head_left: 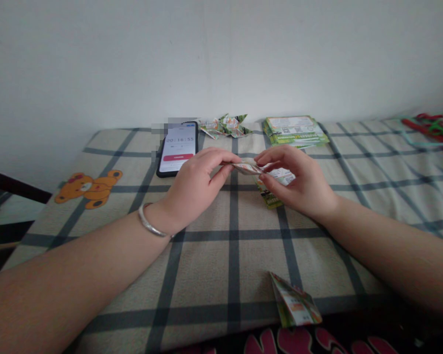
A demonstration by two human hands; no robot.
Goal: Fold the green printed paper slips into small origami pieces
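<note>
A small folded piece of printed paper (248,168) is held in the air between both hands, over the middle of the checked cloth. The thumb and fingers of my left hand (199,179) pinch its left end. At its right end, my right hand (299,179) grips it between thumb and fingertips. A green and white printed paper (271,196) lies on the cloth just below my right hand, partly hidden by it. Nearer to me, a folded paper triangle (295,302) rests at the table's front edge.
A phone (177,150) with a running timer lies at the back left. Beside it are folded paper stars (227,126), then a stack of printed sheets (295,130) near the wall. A teddy bear picture (90,188) is at left; a tray of coloured items (433,130) sits far right.
</note>
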